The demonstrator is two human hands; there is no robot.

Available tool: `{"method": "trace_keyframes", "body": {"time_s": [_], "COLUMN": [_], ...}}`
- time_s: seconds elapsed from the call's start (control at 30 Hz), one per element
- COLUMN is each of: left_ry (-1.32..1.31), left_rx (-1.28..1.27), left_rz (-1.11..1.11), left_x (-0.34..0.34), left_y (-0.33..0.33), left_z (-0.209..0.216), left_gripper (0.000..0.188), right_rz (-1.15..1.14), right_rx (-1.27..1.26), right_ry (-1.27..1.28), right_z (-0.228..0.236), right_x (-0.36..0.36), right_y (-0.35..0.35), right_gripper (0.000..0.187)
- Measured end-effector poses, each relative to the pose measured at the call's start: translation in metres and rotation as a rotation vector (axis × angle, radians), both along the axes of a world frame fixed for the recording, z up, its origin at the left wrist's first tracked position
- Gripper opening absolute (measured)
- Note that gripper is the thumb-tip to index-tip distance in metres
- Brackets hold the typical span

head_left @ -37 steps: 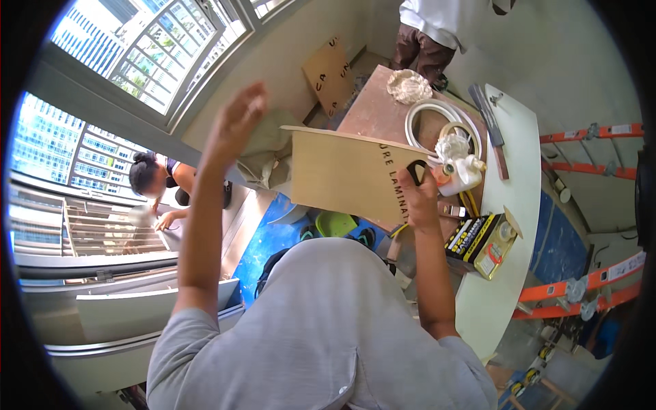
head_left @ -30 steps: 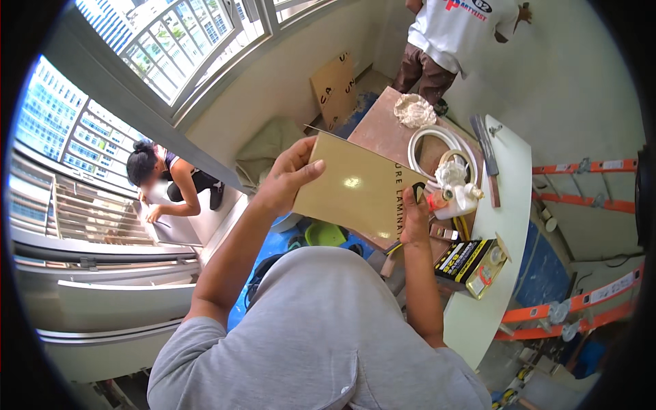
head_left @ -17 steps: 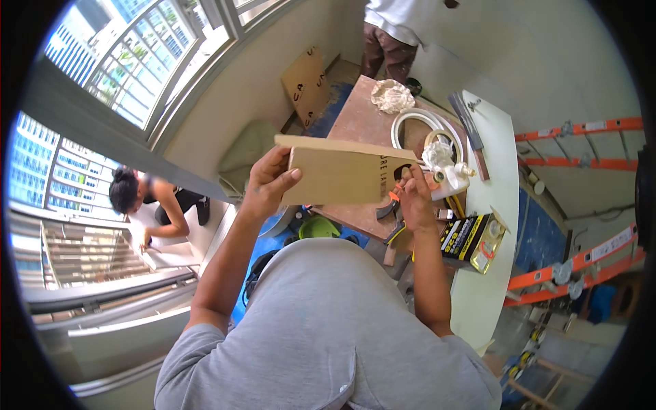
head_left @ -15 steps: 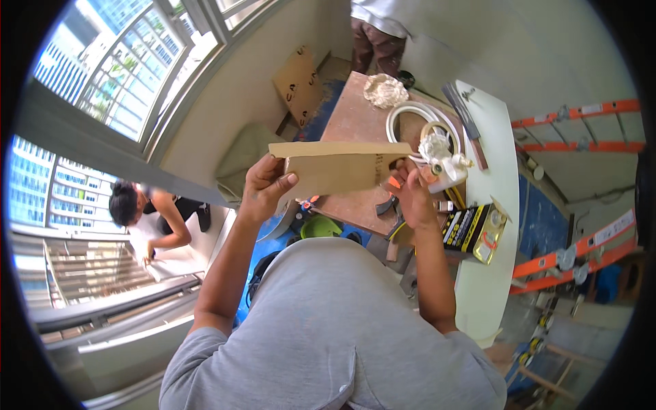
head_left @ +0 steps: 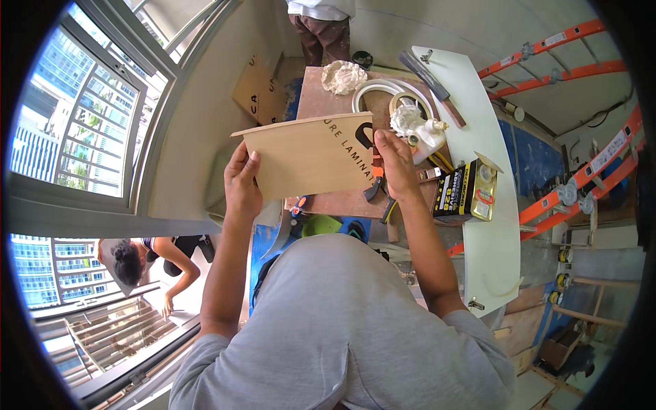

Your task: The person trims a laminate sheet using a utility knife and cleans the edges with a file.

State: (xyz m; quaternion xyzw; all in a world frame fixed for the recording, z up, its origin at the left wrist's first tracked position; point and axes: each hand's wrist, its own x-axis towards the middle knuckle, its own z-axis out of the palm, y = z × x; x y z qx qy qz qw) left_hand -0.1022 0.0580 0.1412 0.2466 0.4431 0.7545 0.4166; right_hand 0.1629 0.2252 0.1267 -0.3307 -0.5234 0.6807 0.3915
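A tan sheet of laminate (head_left: 307, 158) with dark print on its face spans the space between my hands, above the work table. Along its far edge runs a narrow strip or lip. My left hand (head_left: 242, 181) grips the left end, thumb on the near face and fingers partly hidden behind. At the right end, my right hand (head_left: 398, 167) pinches the edge, its thumb up along the side. Just below and beyond that hand lies an orange-and-black hand tool (head_left: 375, 179), partly covered by the sheet.
On the brown table (head_left: 316, 102) sit a crumpled white wad (head_left: 343, 77), a white coil (head_left: 372, 87) and a white bottle (head_left: 432, 142). A black-and-yellow tin (head_left: 459, 193) stands by a white panel (head_left: 493, 225). Orange ladders (head_left: 594, 167) are right; people are left (head_left: 179, 263) and far (head_left: 322, 34).
The sheet has tipped so its printed face shows much more fully. My right hand has moved up along its edge, and the whole view has shifted.
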Motion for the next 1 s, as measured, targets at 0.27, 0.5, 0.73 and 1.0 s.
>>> {"method": "trace_keyframes", "body": {"time_s": [0.27, 0.5, 0.73, 1.0], "left_ry": [-0.161, -0.356, -0.431, -0.364], "left_rx": [-0.094, -0.211, -0.233, -0.203], "left_rz": [-0.035, -0.103, -0.057, -0.049], "left_x": [-0.011, -0.008, -0.002, -0.013], "left_y": [-0.003, -0.01, -0.023, -0.029], "left_z": [-0.045, -0.091, -0.107, -0.096], "left_gripper": [0.035, 0.037, 0.04, 0.04], "right_rz": [0.016, 0.162, 0.205, 0.211], "right_rx": [-0.027, 0.014, 0.081, -0.018], "right_ry": [0.066, 0.053, 0.038, 0.033], "right_z": [0.006, 0.033, 0.023, 0.007], "right_x": [-0.003, -0.01, -0.02, -0.024], "right_y": [-0.015, -0.041, -0.046, -0.046], "right_gripper": [0.025, 0.032, 0.034, 0.037]}}
